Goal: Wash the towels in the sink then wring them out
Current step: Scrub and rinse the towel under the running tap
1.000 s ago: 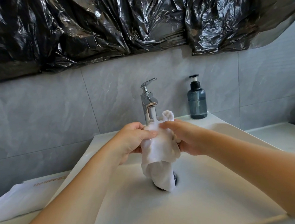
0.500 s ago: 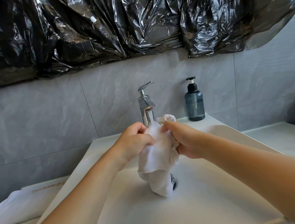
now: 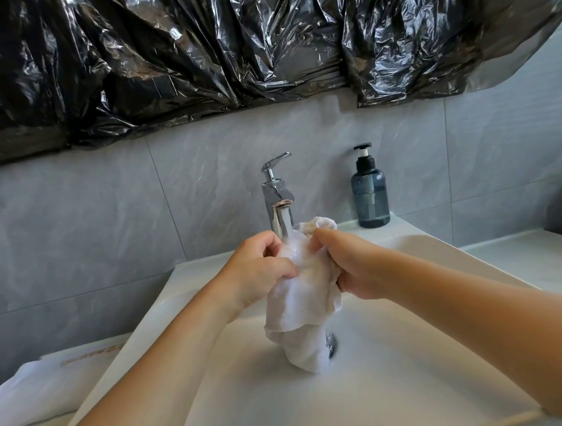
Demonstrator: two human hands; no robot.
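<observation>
I note white sink (image 3: 407, 388) set in counter (image 3: 548, 257); soap bottle (image 3: 370, 191) beside faucet (image 3: 276, 196); folded white towel (image 3: 34, 394) left.

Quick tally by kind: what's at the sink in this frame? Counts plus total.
Towels: 2, one held, one folded on the counter
Faucet: 1
Soap bottle: 1
Sink: 1
Hands: 2, left, right
Total: 7

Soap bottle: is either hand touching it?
No. The soap bottle stands apart by the wall while the left hand and right hand grip the towel.
</observation>
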